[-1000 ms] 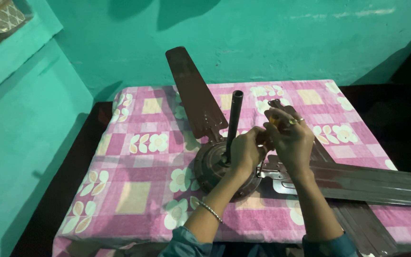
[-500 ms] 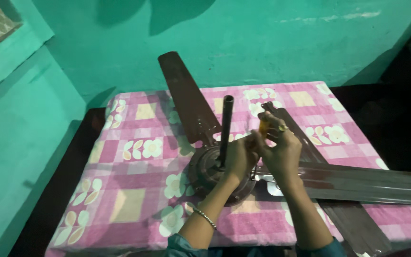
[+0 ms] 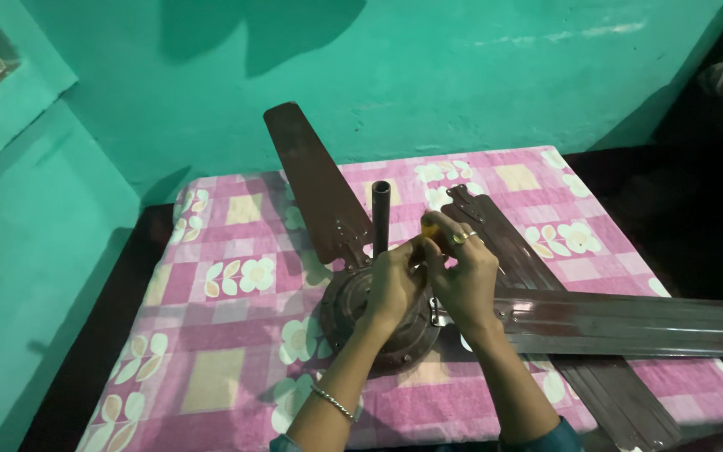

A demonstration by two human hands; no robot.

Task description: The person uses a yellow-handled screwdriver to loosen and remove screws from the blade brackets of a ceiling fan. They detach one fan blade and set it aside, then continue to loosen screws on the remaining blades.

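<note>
Two hands are closed over the brown round metal motor housing of a ceiling fan (image 3: 382,316): the left hand (image 3: 393,283) is curled against its top beside the dark upright down-rod (image 3: 380,216), and the right hand (image 3: 462,272) is wrapped around a small yellow-handled tool (image 3: 431,229), probably a screwdriver. A slip of the tool could be caused by the close-pressed fingers, and the long brown blade (image 3: 629,322) overhanging the pink checked floral cloth (image 3: 219,335) could tip. No packages, labels or signs can be seen.
</note>
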